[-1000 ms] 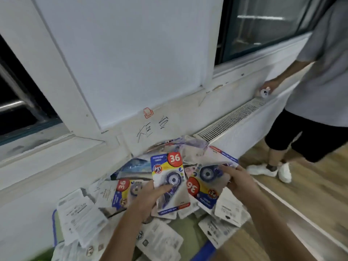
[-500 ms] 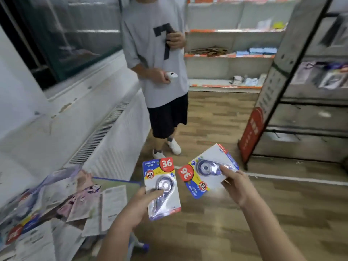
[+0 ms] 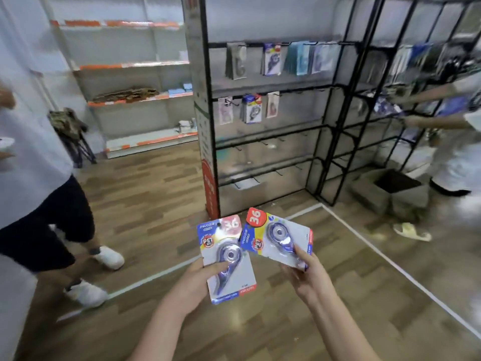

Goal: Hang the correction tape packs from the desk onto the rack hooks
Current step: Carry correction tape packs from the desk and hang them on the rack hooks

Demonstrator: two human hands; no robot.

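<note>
Fingers [image 3: 299, 252] of the right hand [image 3: 307, 277] are pinching one correction tape pack [image 3: 277, 237] by its lower edge; the left hand [image 3: 194, 280] is gripping another pack [image 3: 226, 259], both hang-holes probably kept free for the rack [image 3: 270, 131] hooks beyond.

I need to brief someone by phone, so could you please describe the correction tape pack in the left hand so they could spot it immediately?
Below the black rack, two hands hold packs over the wooden floor. The left hand grips the upright pack; unlike the tilted pack beside it, its red 36 badge is glared out.
</note>
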